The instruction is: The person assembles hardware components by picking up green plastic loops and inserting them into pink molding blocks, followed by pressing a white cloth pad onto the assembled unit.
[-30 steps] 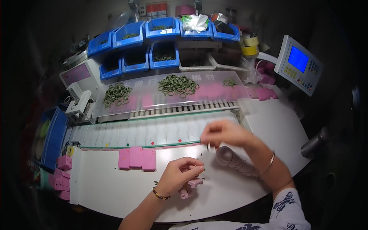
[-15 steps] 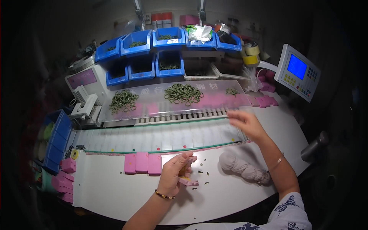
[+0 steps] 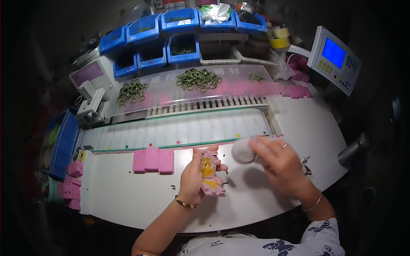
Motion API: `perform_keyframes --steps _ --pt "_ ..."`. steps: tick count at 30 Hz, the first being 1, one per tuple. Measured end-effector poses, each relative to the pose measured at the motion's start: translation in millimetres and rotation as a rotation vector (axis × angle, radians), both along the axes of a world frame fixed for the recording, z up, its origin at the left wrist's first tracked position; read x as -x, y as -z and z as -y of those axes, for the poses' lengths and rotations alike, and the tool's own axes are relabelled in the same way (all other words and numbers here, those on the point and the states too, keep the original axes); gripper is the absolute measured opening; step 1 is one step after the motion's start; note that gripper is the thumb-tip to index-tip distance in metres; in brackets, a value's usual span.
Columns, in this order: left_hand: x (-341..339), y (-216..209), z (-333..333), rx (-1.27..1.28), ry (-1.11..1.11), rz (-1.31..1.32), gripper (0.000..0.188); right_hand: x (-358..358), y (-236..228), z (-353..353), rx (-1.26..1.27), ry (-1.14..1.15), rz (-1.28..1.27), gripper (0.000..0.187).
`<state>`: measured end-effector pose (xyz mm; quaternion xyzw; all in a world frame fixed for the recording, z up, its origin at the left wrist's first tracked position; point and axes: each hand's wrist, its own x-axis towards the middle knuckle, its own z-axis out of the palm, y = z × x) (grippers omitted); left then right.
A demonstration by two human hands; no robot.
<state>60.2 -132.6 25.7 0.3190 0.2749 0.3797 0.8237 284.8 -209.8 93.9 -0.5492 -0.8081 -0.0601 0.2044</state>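
Observation:
My left hand (image 3: 191,178) holds a pink rubber mould (image 3: 211,188) with yellow patches on its inner faces; its two parts lie opened out across the palm and fingers. Over the table to the right, my right hand (image 3: 282,164), blurred by motion, grips a pale grey cloth bundle (image 3: 244,152). The rounded end of the bundle points toward the mould without touching it, and its tail (image 3: 306,165) shows beyond the hand. Left of the mould, three pink mould blocks (image 3: 152,161) stand side by side. A few small dark green scraps (image 3: 173,187) lie on the white table (image 3: 128,205).
Behind the glass-topped conveyor (image 3: 171,130) a clear sheet carries piles of green rings (image 3: 199,80). Blue bins (image 3: 183,48) rise at the back. A control panel (image 3: 334,59) and a dark cylinder (image 3: 354,149) are at the right. A blue crate (image 3: 64,145) and pink blocks (image 3: 69,192) are at the left.
My right hand has come down from beside the clear sheet and taken hold of the cloth bundle, lifting its rounded end. The mould in my left hand is turned so its inner faces show.

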Motion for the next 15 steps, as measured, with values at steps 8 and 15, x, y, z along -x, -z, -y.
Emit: perform_keyframes --steps 8,15 --pt "-4.2 -9.0 11.7 -0.502 -0.163 -0.187 0.052 55.9 -8.6 13.9 -0.237 -0.196 0.230 0.039" --pt "11.0 -12.5 8.2 -0.343 -0.274 -0.139 0.053 44.7 -29.8 10.4 -0.335 -0.151 0.140 0.044"
